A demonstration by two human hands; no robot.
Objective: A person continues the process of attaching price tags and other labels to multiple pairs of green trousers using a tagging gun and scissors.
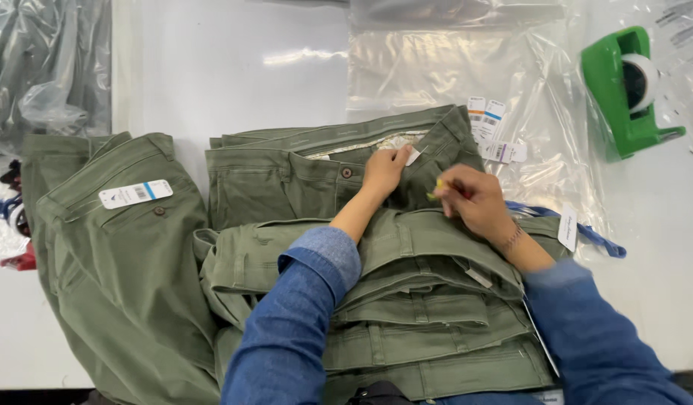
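Two hands are working on one stack of folded green trousers (pixel 391 300), waistband lying along the desk's (pixel 234 67) far edge: left hand (pixel 385 169) fingers pressing together flat, right hand (pixel 472 199) fingers pinching a small yellow-green item (pixel 437 187).

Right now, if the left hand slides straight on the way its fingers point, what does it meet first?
The left hand points up and right across the open waistband of the olive green cotton trousers. It would probably first meet the small white paper tag at its fingertips, then the waistband edge.

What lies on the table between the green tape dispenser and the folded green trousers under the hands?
In the head view, a clear plastic bag with paper tags on it lies between the tape dispenser and the trousers.
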